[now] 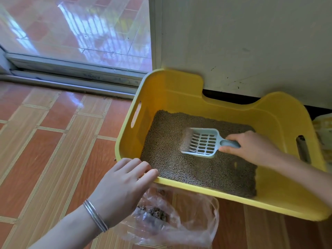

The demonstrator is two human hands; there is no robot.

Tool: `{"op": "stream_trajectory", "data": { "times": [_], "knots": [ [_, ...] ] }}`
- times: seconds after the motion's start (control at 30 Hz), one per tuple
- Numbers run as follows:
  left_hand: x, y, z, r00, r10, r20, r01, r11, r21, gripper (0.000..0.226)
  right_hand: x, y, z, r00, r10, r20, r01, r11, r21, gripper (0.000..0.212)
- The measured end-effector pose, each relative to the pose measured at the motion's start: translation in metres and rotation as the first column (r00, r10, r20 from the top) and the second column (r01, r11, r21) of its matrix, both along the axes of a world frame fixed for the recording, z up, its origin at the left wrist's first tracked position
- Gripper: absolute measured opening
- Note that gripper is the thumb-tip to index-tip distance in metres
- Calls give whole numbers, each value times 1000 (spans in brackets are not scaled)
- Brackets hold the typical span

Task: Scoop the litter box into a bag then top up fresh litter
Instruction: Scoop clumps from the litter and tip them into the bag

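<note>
Right hand [251,146] grips the blue scoop [201,142] handle, blade resting in the litter [179,162] inside the yellow litter box [280,123]. Left hand [122,184], fingers relaxed, rests on the near rim. Clear bag [179,218] lies on the floor just below.

Daylight is pouring in through the glass door [77,29] at the far left, glaring white on the tiled floor [71,103] just inside — the whole scene is looking bright. The scoop [199,142] and the left hand [124,186] are smearing with motion blur, and straight lines are bowing near the edges.
</note>
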State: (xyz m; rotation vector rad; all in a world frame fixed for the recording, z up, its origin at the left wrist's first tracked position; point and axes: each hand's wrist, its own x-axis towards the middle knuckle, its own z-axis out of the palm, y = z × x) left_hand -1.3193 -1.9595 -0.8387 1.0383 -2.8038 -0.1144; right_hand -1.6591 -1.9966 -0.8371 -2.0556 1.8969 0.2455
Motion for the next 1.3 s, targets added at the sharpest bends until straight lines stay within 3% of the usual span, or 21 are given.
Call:
{"op": "stream_trajectory", "data": {
  "times": [0.1, 0.33, 0.57, 0.73, 0.87, 1.03, 1.13, 1.23, 1.3],
  "knots": [
    [0, 0, 0, 1000, 5, -4, -5, 1000, -8, 16, 7, -1, 8, 984, 90, -151, -90, 996, 9, 32],
    [0, 1, -1, 1000, 13, -9, -13, 1000, -12, 19, 76, -23, 2, 936, 308, -169, -315, 949, -17, 33],
    [1, 0, -2, 1000, 10, -10, -10, 1000, 0, 19, 90, -29, -16, 827, 433, -359, -464, 886, 1, 38],
    [1, -1, -3, 1000, 0, -7, -1, 1000, -19, 18, 25, 0, -14, 798, 443, -410, -430, 894, 128, 42],
    [1, -1, -2, 1000, -2, 11, 2, 1000, -14, 18, -15, 24, -2, 832, 355, -426, -310, 935, 173, 38],
    [0, 1, 0, 1000, 9, 4, -9, 999, -33, 17, -16, 33, 20, 938, 161, -307, -126, 984, 130, 25],
    [0, 1, 0, 1000, 13, -8, -14, 999, -45, 18, 24, 29, 10, 991, 112, -68, -105, 989, 103, 26],
    [0, 2, 1, 1000, 29, -7, -29, 999, -35, 20, 70, 16, -2, 992, 40, 122, -58, 988, 142, 25],
    [-1, 2, 2, 1000, 28, -10, -28, 999, -27, 22, 81, 11, -7, 990, 32, 138, -56, 983, 173, 25]
  ]
}}
